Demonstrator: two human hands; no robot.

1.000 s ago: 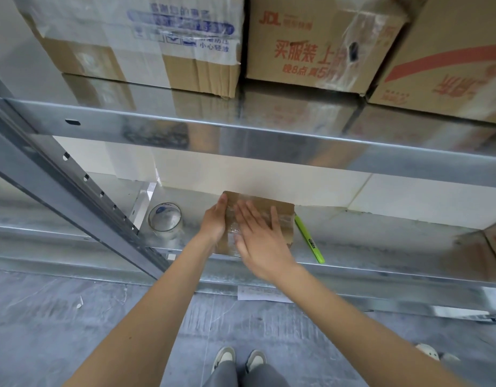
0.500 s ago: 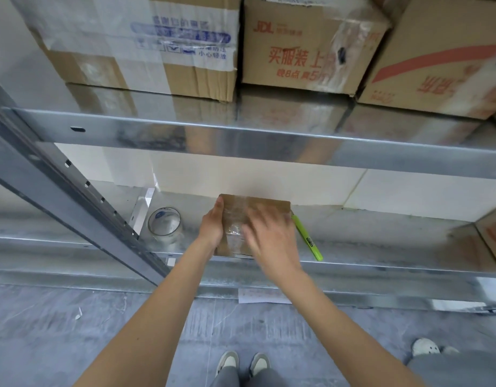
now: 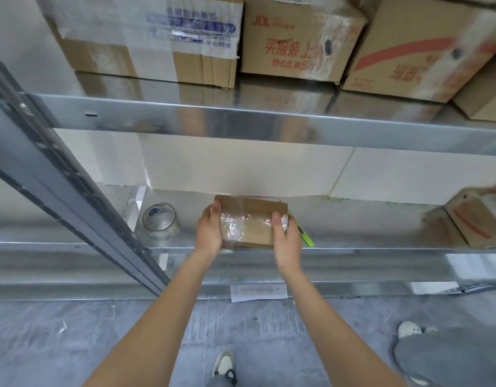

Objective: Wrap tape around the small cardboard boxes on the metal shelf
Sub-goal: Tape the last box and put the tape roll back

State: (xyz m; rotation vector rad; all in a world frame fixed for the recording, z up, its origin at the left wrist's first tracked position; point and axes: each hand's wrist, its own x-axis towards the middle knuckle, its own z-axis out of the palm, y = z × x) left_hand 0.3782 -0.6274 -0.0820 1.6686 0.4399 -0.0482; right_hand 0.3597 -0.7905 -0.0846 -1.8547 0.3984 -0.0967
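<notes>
Head view, near to far: at 6 o'clock a shoe (image 3: 225,365) stands on the grey floor (image 3: 73,344), with another person's shoe (image 3: 410,329) and grey trouser leg at 4 o'clock. Two bare forearms rise from the bottom edge toward the middle of the picture. A white label (image 3: 258,292) is stuck on the lower rail just above them. The left hand (image 3: 209,233) grips the left end of the box (image 3: 253,219), thumb on top and the other fingers hidden down the side. The right hand (image 3: 286,238) grips the right end, thumb on top, fingers curled round the edge over crinkled clear tape. The box lies flat on the shelf (image 3: 366,219), just past its front lip, near the centre, with a shiny band of tape (image 3: 235,227) across its top at the left. Touching or just beside the box at 3 o'clock of it lies a green marker (image 3: 305,237), partly hidden by the right hand. At 9 o'clock of the box, well apart, a tape roll (image 3: 159,219) lies flat. A torn carton (image 3: 478,219) sits at the shelf's far right. A grey upright (image 3: 73,191) slants across at 9 o'clock. Farthest, at 12 o'clock, big cartons (image 3: 297,40) stand on the upper shelf (image 3: 269,124).
</notes>
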